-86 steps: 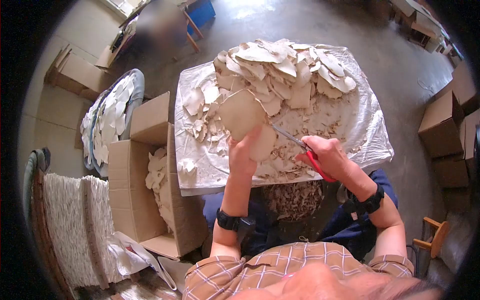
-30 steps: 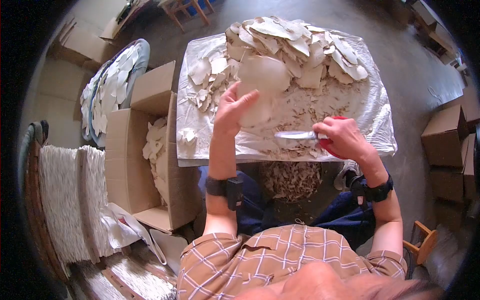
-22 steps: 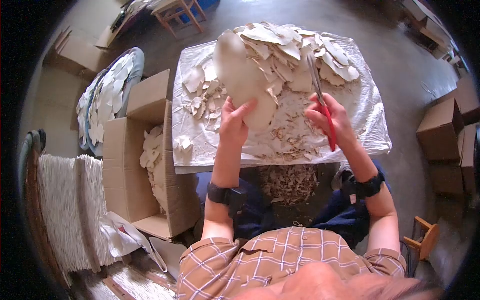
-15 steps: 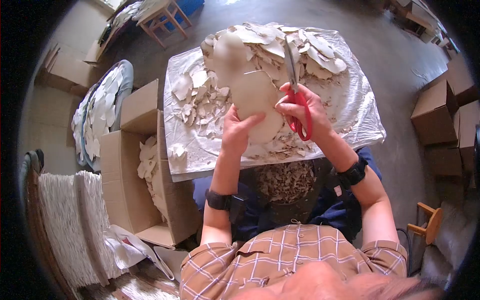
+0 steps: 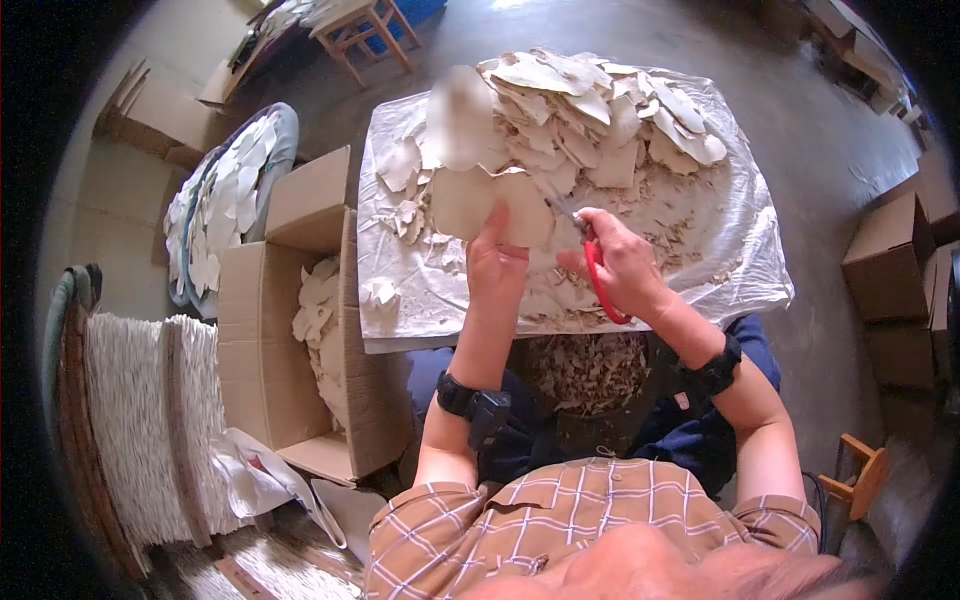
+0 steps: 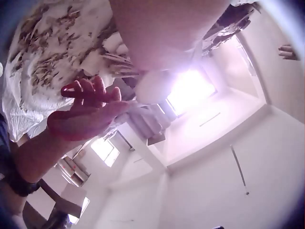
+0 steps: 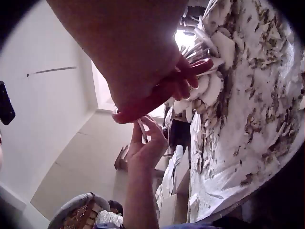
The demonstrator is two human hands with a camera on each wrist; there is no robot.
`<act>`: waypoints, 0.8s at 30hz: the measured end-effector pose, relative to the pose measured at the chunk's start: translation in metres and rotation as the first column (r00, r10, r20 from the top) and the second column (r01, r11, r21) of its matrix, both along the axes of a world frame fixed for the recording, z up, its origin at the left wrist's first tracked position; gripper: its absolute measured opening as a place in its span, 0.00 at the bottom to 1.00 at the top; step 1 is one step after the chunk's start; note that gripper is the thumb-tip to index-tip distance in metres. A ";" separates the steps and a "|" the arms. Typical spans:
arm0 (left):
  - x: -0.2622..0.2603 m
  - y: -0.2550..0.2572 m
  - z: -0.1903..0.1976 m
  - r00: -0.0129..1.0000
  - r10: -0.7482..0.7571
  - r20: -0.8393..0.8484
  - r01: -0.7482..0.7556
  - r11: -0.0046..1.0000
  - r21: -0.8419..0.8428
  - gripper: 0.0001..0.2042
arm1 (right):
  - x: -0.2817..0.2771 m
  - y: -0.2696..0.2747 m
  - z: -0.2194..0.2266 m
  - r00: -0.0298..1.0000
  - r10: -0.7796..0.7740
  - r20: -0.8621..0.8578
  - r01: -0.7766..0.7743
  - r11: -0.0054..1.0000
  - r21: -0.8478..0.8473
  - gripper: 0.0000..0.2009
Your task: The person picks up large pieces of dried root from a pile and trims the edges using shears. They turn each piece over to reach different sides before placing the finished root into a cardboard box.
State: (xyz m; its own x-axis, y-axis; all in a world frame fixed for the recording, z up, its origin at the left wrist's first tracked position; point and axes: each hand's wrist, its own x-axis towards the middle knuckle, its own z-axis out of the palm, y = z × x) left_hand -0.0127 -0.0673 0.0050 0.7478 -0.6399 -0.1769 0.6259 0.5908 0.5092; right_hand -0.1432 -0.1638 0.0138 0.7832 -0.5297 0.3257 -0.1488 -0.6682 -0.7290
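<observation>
— What did your left hand (image 5: 497, 262) have?
— You pinched a pale flat sheet (image 5: 478, 160) between thumb and curled fingers, holding it upright above the plastic-covered table (image 5: 740, 260).
— And my right hand (image 5: 620, 262)?
— Just right of the sheet, your fingers were curled through red-handled scissors (image 5: 596, 272), blades at the sheet's lower edge, before the heap of cut pieces (image 5: 610, 110)

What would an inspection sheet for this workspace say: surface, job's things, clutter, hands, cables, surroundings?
Surface: table under crinkled white sheeting.
Job's things: pale flat piece held up; red-handled scissors at its edge.
Clutter: heap of similar pieces, trimmings scattered on the sheeting.
Hands: left hand grips the piece; right hand holds the scissors.
Cables: nothing seen.
Surroundings: open cardboard box of pieces at the left, stacked boxes right, concrete floor.
</observation>
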 end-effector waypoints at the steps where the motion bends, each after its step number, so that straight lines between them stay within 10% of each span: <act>1: 0.001 0.000 -0.003 1.000 -0.007 0.001 0.007 1.000 0.002 0.13 | 0.000 0.002 -0.001 1.000 -0.007 0.001 0.007 1.000 0.002 0.23; 24: -0.004 -0.003 -0.004 0.989 0.104 0.107 -0.107 0.994 0.024 0.15 | -0.005 0.010 -0.009 0.997 -0.028 0.074 0.035 0.995 -0.094 0.20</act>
